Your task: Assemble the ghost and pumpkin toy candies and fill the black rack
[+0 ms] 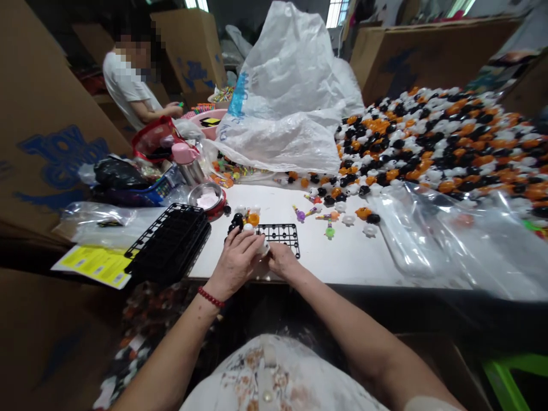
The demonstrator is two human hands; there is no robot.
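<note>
Fingers of my left hand (238, 257) curl around a small white plastic piece (265, 249) with a dark spot, like the white pieces in the heap. My right hand (282, 261) is closed, its fingertips pinching at the same piece from the right. Both hands are over the table's front edge, partly covering a black grid tray (287, 233). Just beyond my left fingers sit several black, white and orange pieces (254, 218), some of them partly hidden by the hand.
A large heap of orange, black and white pieces (428, 142) fills the right back. Stacked black trays (171, 242) lie left; clear plastic bags (411, 240) lie right. Colourful small tubes (329, 217), a metal bowl (207, 197) and a white sack (291, 85) stand behind. A person (132, 85) works beyond.
</note>
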